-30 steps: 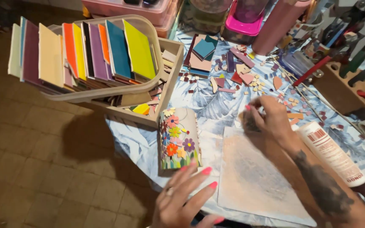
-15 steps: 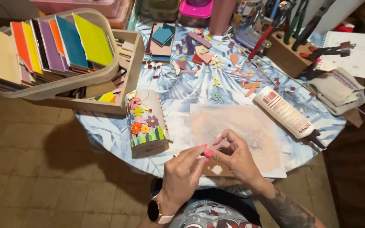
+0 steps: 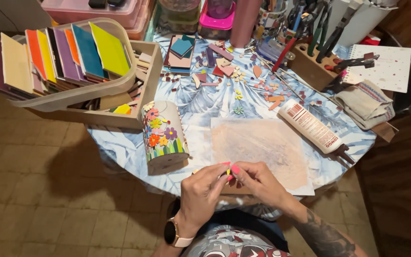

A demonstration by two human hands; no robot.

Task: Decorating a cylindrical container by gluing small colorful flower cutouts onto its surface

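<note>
My left hand [image 3: 200,192] and my right hand [image 3: 258,181] meet at the table's near edge, their fingertips pinched together on a tiny yellow piece [image 3: 228,172], mostly hidden by the fingers. Just left of them a flower-mosaic pot [image 3: 163,135] lies tilted on the blue leaf-print tablecloth [image 3: 200,102]. A stained sheet of paper [image 3: 262,147] lies under and beyond my right hand. A white glue tube [image 3: 311,125] rests on the paper's right edge.
A wooden crate [image 3: 120,116] with a clear bin of coloured tiles [image 3: 63,52] overhangs the table's left side. Loose mosaic pieces [image 3: 234,71] scatter at the back. A tool holder with pliers [image 3: 315,62], a notebook [image 3: 388,66] and folded cloth [image 3: 365,102] sit right.
My right hand has come back from the scattered pieces to the near edge and joined my left hand. The view has shifted so the table sits more central.
</note>
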